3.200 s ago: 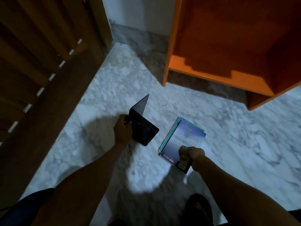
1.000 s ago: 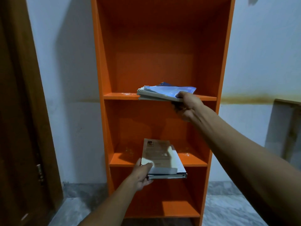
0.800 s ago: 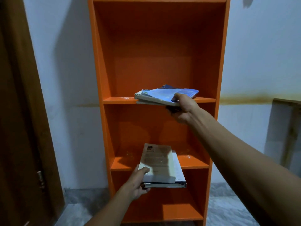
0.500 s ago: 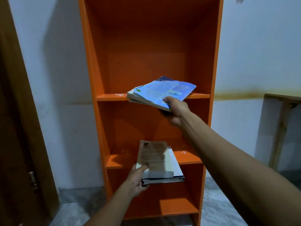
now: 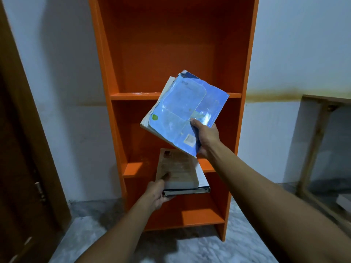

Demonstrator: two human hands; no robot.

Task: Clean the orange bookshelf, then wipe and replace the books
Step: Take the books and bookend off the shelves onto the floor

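The tall orange bookshelf (image 5: 133, 95) stands against the white wall, and no books lie on the shelves I can see. My right hand (image 5: 206, 136) grips a stack of thin blue books (image 5: 180, 111) by its lower right corner. The stack is tilted up in the air in front of the middle shelf. Lower down, my left hand (image 5: 158, 192) holds a brown-covered book (image 5: 176, 168) lying on a white binder-like book (image 5: 201, 184). That pile is flat and level with the second shelf from the bottom.
A dark wooden door (image 5: 22, 168) fills the left edge. To the right, a wooden-framed panel (image 5: 319, 149) leans by the wall. Marble floor (image 5: 228, 249) lies below the shelf.
My right hand has pulled the blue stack off the upper shelf edge and tipped it up toward me. My left hand has kept its pile nearly still.
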